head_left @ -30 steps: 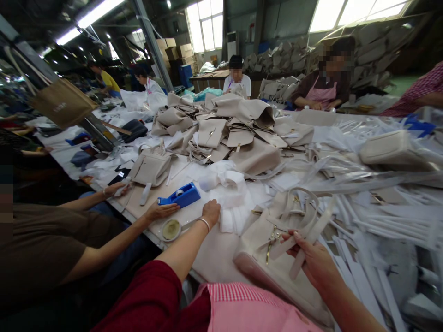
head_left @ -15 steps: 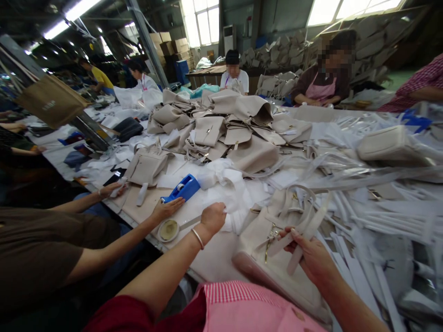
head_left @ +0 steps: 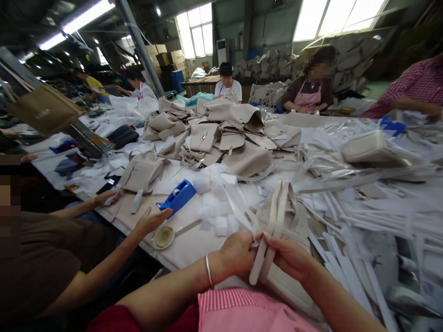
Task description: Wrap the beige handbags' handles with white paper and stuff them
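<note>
In front of me a beige handbag lies on the table, partly hidden by my hands. My right hand is closed on the bag's strap, whose light bands stand up with their rounded ends hanging below the fingers. My left hand, wearing a bracelet, is closed on a thin white wrapping sheet that trails upward beside the strap. The fingertips of both hands meet at the strap. Left of them lies a round white dish with yellowish contents.
A co-worker's hand touches a blue tape dispenser at left. A heap of beige bags covers the table's middle. White strips lie at right, near another pale bag. Several people sit around the table.
My left hand has moved right and toward me from the white sheet pile, bringing a sheet to the strap. My right hand has shifted slightly left with the strap, which now stands more upright.
</note>
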Available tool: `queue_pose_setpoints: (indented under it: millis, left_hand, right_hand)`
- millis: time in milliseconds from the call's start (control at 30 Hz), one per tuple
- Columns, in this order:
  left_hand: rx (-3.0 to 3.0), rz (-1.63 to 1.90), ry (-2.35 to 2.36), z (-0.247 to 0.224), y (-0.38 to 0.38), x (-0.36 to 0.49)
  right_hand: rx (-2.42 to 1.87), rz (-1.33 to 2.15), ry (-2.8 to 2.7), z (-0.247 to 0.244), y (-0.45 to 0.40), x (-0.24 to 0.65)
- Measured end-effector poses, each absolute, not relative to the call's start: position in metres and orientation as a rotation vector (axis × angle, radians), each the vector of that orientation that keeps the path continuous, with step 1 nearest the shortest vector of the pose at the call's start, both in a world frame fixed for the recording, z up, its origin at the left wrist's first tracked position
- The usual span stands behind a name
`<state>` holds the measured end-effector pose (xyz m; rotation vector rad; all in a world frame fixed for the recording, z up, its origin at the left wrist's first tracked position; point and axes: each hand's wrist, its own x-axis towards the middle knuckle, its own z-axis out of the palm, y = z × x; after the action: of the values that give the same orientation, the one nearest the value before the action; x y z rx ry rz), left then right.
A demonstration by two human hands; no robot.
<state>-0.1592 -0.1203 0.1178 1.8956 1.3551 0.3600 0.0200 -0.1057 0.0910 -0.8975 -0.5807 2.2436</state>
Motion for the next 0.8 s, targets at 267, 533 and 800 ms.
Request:
queue_pose_setpoints:
  millis: [267,533,800]
  left_hand:
    - [2.287,0.198,1.208,0.113,-0.122,-0.152]
    - [1.941,0.127,0.757,0.106,-0.087,-0.191]
    - [1.505,0.605,1.840,0.102,0.006,-0.234]
  right_hand:
    - [-0.932,2.261,-0.483,0.088,-0.111,0.021]
    - [-1.170,2.023,-0.499,0.105,-0.113,0.049]
    - [-1.247,1.832,-0.636,0.113,-0.131,0.098]
